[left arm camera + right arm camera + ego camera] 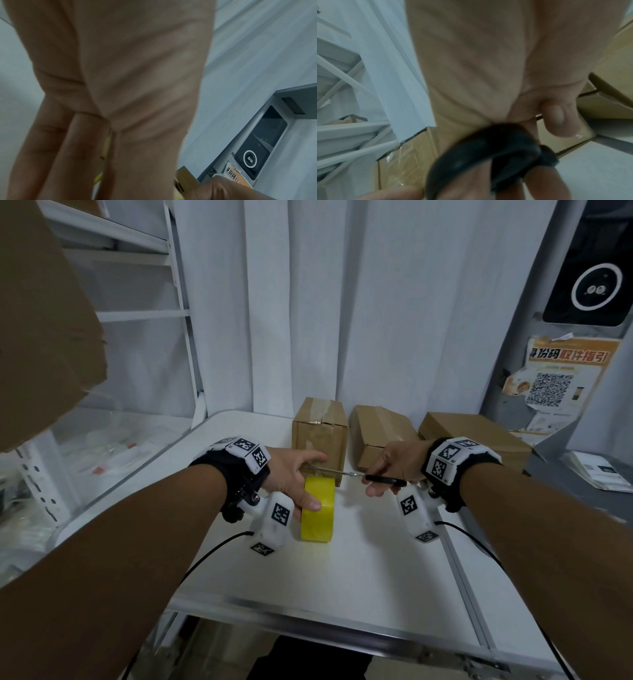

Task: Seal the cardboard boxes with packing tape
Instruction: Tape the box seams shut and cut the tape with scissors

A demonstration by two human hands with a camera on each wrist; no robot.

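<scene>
Head view, from left to right: my left hand (296,477) grips the yellow roll of packing tape (318,509), thumb pressed on the near face and fingers curled over the top, the roll standing on edge on the white folding table (342,570). Just behind the roll stands the tall brown cardboard box (320,429), clear tape wrinkled across its top flaps. I judge a strip runs from the roll toward that box, though the strip itself is too clear to make out.

Next come the black-handled steel scissors (373,477), blades reaching across toward my left fingers. My right hand (394,465) holds them with fingers through the loops; the right wrist view shows the black loop round a finger.

To the right lie a flatter brown cardboard box (380,436) and a wide low brown cardboard box (476,436), just beside each other along the back of the table.

The roll is stiff and should not crush, so holding it across its width suits it; the loose tape will be limp and sticky, and it needs tension or it will fold on itself. The boxes look light and could slide when pressed.
</scene>
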